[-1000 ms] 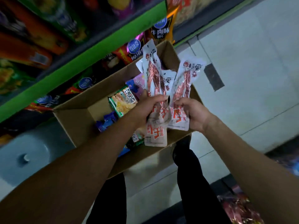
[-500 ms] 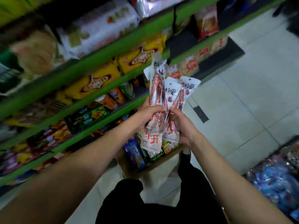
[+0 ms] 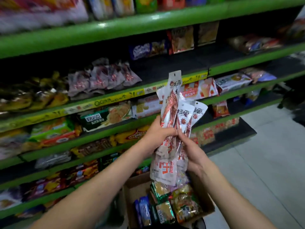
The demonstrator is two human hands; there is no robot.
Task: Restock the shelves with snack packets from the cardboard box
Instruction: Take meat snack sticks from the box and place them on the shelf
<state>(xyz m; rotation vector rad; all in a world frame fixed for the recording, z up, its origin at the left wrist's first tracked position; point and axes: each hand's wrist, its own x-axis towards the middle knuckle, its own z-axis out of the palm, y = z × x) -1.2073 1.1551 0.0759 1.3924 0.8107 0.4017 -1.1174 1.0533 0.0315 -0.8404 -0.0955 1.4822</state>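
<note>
Snack packets (image 3: 175, 128), both hands' grip closed round them

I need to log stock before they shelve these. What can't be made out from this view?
- Packet count: the snack packets overlap, with both hands' fingers across their middles.
- Cardboard box: near side cut off by the bottom edge.
- Top shelf goods: blurred by motion.

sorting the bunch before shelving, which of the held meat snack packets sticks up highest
The packet on the left of the bunch, above the left hand: its punched hang tab tops the two shorter packets leaning right above the right hand.
</note>
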